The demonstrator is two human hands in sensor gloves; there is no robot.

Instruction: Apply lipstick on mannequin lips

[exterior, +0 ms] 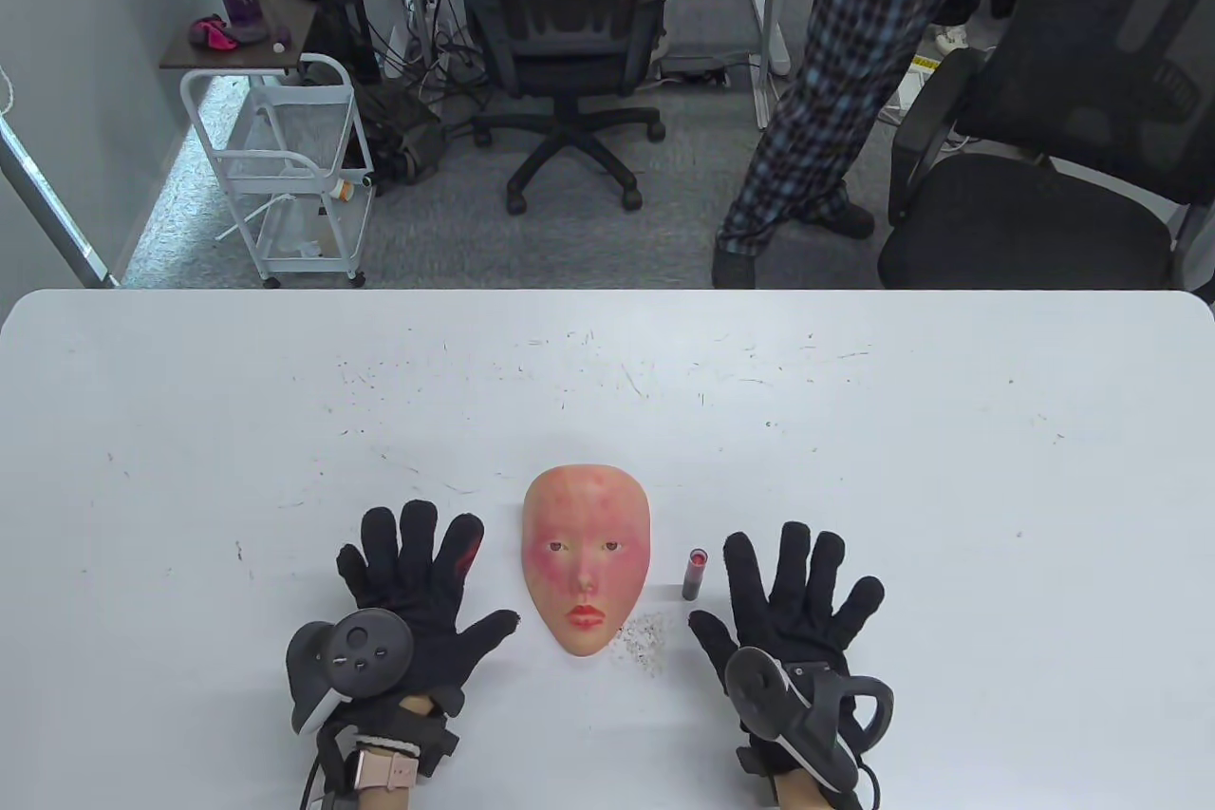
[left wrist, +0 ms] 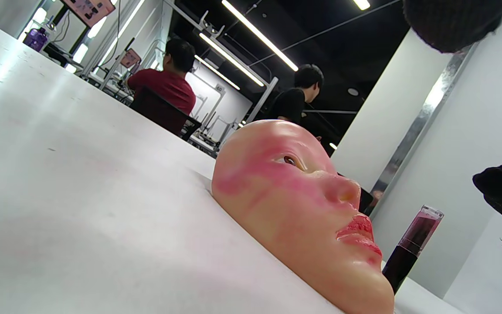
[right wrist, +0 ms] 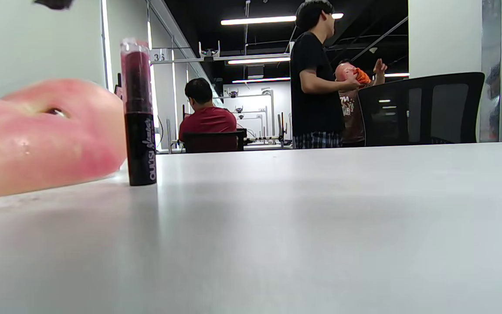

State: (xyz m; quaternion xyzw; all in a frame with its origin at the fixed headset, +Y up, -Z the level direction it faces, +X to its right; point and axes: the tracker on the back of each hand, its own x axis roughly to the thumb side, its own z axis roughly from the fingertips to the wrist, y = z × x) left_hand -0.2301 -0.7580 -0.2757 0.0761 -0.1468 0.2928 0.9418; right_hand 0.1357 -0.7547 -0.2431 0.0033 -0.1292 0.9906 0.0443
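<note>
A flesh-coloured mannequin face (exterior: 587, 563) lies face up on the white table (exterior: 854, 430), with red lips (exterior: 587, 613) and pink smears on the cheeks. It also shows in the left wrist view (left wrist: 294, 205) and the right wrist view (right wrist: 37, 135). A capped lipstick (exterior: 694, 573) with a dark base and clear top stands upright just right of the face, also in the wrist views (left wrist: 412, 244) (right wrist: 138, 113). My left hand (exterior: 418, 582) rests flat on the table left of the face, fingers spread, empty. My right hand (exterior: 793, 601) rests flat right of the lipstick, fingers spread, empty.
A patch of small crumbs (exterior: 644, 639) lies on the table by the chin. Beyond the far edge stand office chairs (exterior: 565, 22), a white cart (exterior: 285, 164) and a person in plaid trousers (exterior: 835, 88).
</note>
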